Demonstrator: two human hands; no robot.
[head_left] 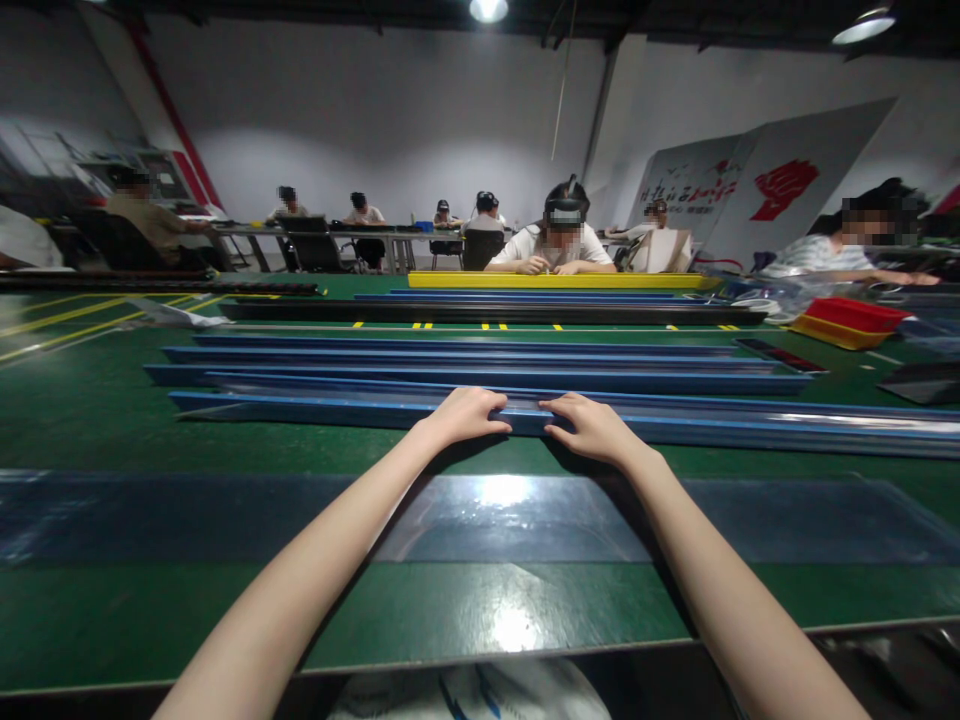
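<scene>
A long blue channel strip (pixel 735 425) runs left to right across the green table. My left hand (pixel 469 413) grips its near wall from the left, thumb in front and fingers over the top. From the right, my right hand (pixel 581 422) pinches the same strip, leaving a short gap between the two hands. Just beyond lie more blue strips (pixel 360 377), parallel to it. A clear plastic sheet (pixel 510 520) lies flat on the near side, under my forearms.
The green table (pixel 420 610) has its front edge close to me. Farther back lie a black strip (pixel 487 312) and a yellow strip (pixel 555 281). Red and yellow trays (pixel 851 320) stand at the right, near a phone-like dark slab (pixel 780 355). A person (pixel 559 235) sits opposite.
</scene>
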